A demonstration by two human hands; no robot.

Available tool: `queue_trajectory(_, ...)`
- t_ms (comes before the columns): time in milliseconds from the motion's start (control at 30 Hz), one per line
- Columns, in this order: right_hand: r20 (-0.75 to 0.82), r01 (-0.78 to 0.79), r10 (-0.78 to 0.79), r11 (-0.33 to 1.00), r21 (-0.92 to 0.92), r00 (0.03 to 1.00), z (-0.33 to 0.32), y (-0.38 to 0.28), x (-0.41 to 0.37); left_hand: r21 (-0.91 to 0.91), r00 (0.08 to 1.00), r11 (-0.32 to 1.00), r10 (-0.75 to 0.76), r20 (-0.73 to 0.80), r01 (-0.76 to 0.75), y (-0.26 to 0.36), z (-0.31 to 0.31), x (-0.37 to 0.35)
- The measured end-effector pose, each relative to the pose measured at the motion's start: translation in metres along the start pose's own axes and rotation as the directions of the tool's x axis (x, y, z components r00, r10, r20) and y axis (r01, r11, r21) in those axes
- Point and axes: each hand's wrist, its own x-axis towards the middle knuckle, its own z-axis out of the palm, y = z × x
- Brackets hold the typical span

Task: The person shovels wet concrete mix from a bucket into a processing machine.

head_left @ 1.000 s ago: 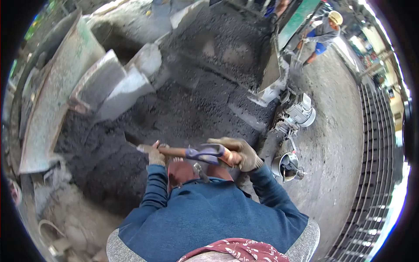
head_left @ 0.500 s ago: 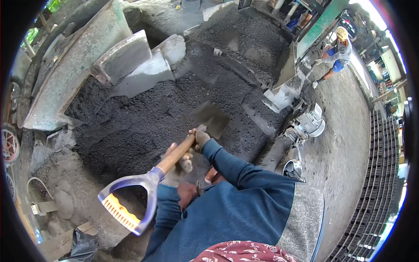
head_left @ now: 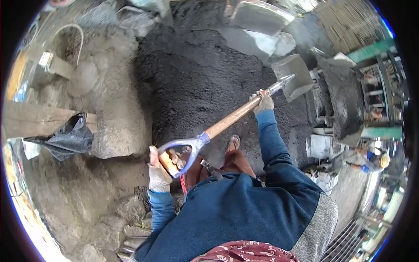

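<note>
A shovel with a wooden shaft (head_left: pixel 233 117) lies diagonally across my front, its flat metal blade (head_left: pixel 294 78) at the upper right, over the dark grainy material (head_left: pixel 196 74). My left hand (head_left: pixel 162 170), in a light glove with bare fingertips, is wrapped round the orange grip inside the blue D-shaped handle (head_left: pixel 192 146). Near the blade end, my right hand (head_left: pixel 263 104), also gloved, is closed round the shaft. No heap of material shows on the blade.
A co-worker (head_left: pixel 371 161) stands at the right, beyond a motor (head_left: pixel 325 180). A rough raised ledge (head_left: pixel 118 118) borders the pit on the left, with a black plastic bag (head_left: pixel 72 136) on a wooden beam (head_left: pixel 39 120). Concrete slabs (head_left: pixel 262 19) stand at the top.
The view has turned. My left hand, which was open beside the shaft, now holds the D-handle. The shovel blade has swung to the right and come clear of the dark material.
</note>
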Motion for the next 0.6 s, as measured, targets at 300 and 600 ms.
queue_trajectory(300,-0.145,-0.488,0.532,0.591,-0.643,0.834,-0.100,0.419,-0.068,-0.025,0.183,0.987,0.005,-0.983,-0.159,-0.182,-0.244,-0.149)
queue_trajectory(600,-0.485,-0.863,0.846,-0.063,-0.502,0.220,-0.099,0.499,-0.236,-0.013,-0.111,1.000,-0.014,-0.994,-0.002,-0.201,-0.286,-0.147)
